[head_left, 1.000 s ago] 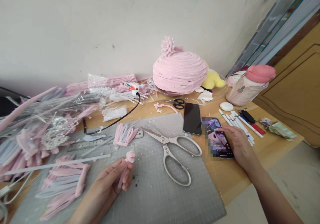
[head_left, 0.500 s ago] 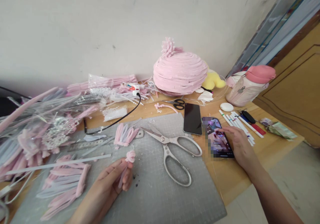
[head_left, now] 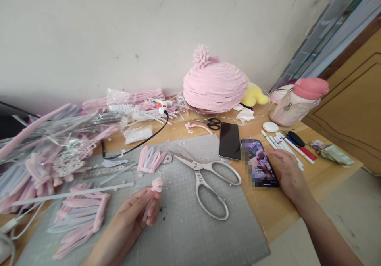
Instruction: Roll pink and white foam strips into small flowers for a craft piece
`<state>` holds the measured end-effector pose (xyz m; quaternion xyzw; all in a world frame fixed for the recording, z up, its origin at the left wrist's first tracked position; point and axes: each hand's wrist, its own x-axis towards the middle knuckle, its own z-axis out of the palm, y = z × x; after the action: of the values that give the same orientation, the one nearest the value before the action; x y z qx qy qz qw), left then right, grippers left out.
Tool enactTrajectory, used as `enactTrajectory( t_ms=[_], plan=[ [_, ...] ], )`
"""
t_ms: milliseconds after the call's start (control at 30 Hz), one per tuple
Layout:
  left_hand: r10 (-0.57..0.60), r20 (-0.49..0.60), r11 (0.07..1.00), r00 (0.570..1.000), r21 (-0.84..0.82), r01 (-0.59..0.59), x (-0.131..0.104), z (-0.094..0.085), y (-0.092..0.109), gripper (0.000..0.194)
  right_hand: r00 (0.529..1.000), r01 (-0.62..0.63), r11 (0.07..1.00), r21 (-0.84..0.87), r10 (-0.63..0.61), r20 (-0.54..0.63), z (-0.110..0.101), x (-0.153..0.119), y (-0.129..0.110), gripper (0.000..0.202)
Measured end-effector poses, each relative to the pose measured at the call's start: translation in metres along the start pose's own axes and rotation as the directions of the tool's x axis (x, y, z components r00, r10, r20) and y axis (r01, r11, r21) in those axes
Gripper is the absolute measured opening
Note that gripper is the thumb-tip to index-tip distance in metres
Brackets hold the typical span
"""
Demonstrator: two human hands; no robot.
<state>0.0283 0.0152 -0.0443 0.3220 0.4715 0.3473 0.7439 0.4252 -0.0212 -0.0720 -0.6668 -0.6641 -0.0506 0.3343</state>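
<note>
Silver beads: lying among clear plastic; whether a bag closes around them, I cannot tell.
Bag: clear and crumpled; whitish beads seem to be in its lower part.
Packet: clear, lying flat, with small white beads inside.
Left hand: nearly closed, thumb and fingers pinching the stem of a flower.
Flower: above the grey mat, left of the large scissors. I judge it very light, soft, not slippery; petals may crush, so the bendable stem is the better place for holding.
Right hand: relaxed, fingers loosely bent, gripping nothing, at the lit phone; if it touches the screen, I cannot tell.
Bottle: its pink lid is on, so the contents are hidden from where I stand.
</note>
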Motion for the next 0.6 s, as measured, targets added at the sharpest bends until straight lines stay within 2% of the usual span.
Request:
enactTrajectory(
  t_ms=[233,467,533,600],
  plan=[
    [0.032,0.058,0.999,0.998,-0.04,-0.03,-0.001,0.0,-0.003,0.027,1.0,0.005,1.0,0.013,-0.005,-0.016,0.0,0.001,-0.007,0.047],
    [0.147,0.101,0.988,0.984,-0.053,-0.142,-0.009,0.004,-0.003,0.021,0.995,0.033,0.999,0.0,-0.033,-0.091,-0.001,0.007,-0.013,0.039],
    [0.18,0.131,0.983,0.975,-0.044,-0.176,-0.013,0.006,-0.002,0.02,0.993,0.047,0.999,-0.028,-0.05,-0.108,0.001,0.008,-0.024,0.038],
    [0.215,0.155,0.977,0.964,-0.042,-0.211,-0.017,0.007,-0.001,0.019,0.99,0.083,0.996,-0.039,-0.086,-0.111,0.003,0.01,-0.046,0.036]
  ],
)
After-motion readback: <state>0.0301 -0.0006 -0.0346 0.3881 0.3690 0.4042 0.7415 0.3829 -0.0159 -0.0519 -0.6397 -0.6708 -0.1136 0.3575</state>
